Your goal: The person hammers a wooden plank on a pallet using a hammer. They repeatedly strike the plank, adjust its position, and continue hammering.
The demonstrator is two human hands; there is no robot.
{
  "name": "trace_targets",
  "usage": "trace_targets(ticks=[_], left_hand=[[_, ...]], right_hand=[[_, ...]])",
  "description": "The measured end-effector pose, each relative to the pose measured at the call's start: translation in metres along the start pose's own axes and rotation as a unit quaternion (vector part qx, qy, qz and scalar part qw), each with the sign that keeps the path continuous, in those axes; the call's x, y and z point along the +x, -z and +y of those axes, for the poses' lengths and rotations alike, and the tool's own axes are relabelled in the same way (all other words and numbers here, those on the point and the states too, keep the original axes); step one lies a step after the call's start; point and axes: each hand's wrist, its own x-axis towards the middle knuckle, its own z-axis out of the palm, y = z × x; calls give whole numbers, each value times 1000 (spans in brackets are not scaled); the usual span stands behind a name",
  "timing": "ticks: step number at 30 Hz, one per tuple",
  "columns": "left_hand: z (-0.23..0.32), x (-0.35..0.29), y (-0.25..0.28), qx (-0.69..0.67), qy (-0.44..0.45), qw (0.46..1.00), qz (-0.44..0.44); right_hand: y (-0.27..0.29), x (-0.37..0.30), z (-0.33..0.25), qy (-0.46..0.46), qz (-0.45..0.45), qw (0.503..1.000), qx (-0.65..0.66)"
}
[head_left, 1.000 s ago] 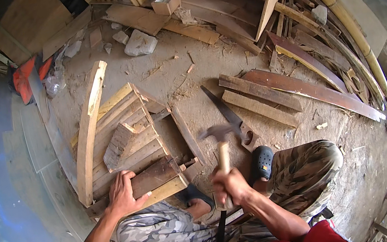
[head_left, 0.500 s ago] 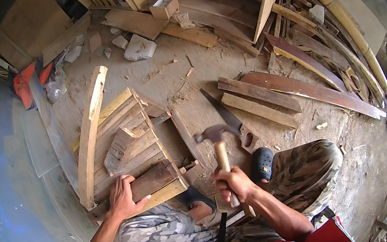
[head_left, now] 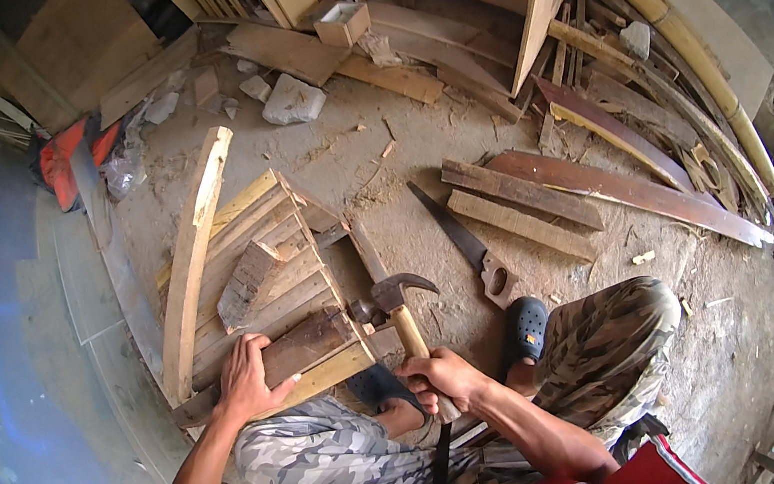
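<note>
My right hand (head_left: 444, 380) is closed round the wooden handle of a claw hammer (head_left: 409, 330). The hammer's head is at the right end of a dark wooden board (head_left: 310, 343); whether they touch is hard to tell. My left hand (head_left: 250, 385) grips this board, fingers bent over its far side and thumb stretched along the near side. Beneath it is a slatted wooden frame (head_left: 290, 280), tilted in front of my legs. A short rough wood block (head_left: 250, 282) lies on the slats. Along the frame's left side leans a long pale beam (head_left: 197, 257).
A handsaw (head_left: 454, 231) lies right of the frame, beside two short timbers (head_left: 523, 205) and a reddish-brown plank (head_left: 628, 196). Scrap wood and a bamboo pole (head_left: 678, 34) are heaped at the right. Farther off sit a pale stone chunk (head_left: 294, 101) and a small box (head_left: 342, 24).
The hammer has swung down and left from above the floor to the end of the dark board. My left hand stays on the board, and the view has shifted slightly.
</note>
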Motion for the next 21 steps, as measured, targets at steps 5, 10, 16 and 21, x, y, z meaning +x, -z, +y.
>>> trace_targets(ticks=[5,10,16,21], left_hand=[[6,-8,-3,50,-3,998,44],[4,-34,-12,96,0,984,148],[36,-29,-12,233,-25,948,215],[64,-4,-17,204,-39,941,269]], right_hand=[[26,-32,10,56,106,992,-41],[63,-70,12,135,170,969,-114],[66,-93,11,179,205,955,-114],[59,-97,12,211,203,942,-166]])
